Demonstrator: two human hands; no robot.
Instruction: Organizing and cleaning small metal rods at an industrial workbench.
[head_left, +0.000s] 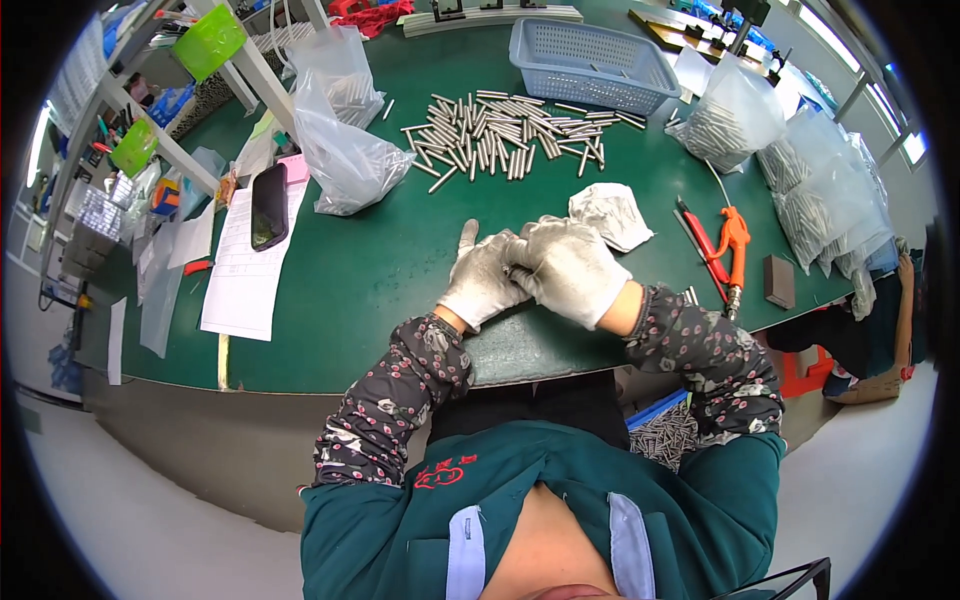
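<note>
My left hand (pixel 482 278) and my right hand (pixel 575 272), both in off-white work gloves, meet over the green table near its front edge. Their fingers are curled together, and one left finger or thumb points away from me. A tiny dark bit shows between the fingertips, but what they grip is mostly hidden. Just beyond my right hand lies a crumpled white cloth (pixel 614 214). Farther off, a loose pile of short metal pins (pixel 490 132) spreads over the green table (pixel 370 300).
Behind the pins stands a blue plastic basket (pixel 590 85). Clear bags of pins (pixel 735 115) crowd the right side, near an orange air gun (pixel 735 235), a red-handled tool (pixel 703 240) and a brown block (pixel 779 281). To the left lie a phone (pixel 269 207), papers (pixel 240 285) and another bag (pixel 350 160).
</note>
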